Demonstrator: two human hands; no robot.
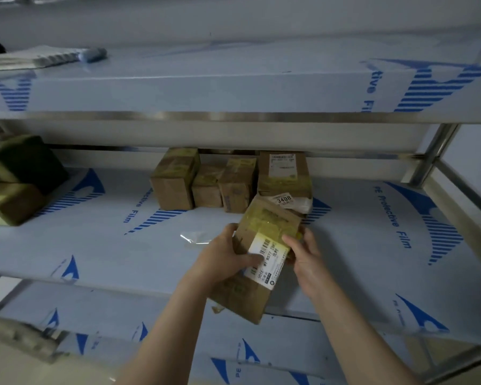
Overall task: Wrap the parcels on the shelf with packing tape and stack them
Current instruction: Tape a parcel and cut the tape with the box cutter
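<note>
A brown cardboard parcel (pixel 264 243) with a white label and yellowish tape is tilted over the front of the middle shelf (pixel 100 245). My left hand (pixel 228 257) grips its left side, thumb across the label. Holding its right edge is my right hand (pixel 303 254). Behind it, at the back of the shelf, stand several taped brown parcels: a tall one (pixel 175 179), a small one (pixel 207 187), another (pixel 238 184) and a larger labelled one (pixel 283 173) atop a white bag tagged 3408 (pixel 289 202).
Two dark parcels are stacked at the shelf's far left (pixel 17 179). A scrap of clear film (pixel 195 238) lies left of my hands. The upper shelf (pixel 233 90) carries flat packets and a bluish roll (pixel 93 54). A steel upright (pixel 431 159) stands at right.
</note>
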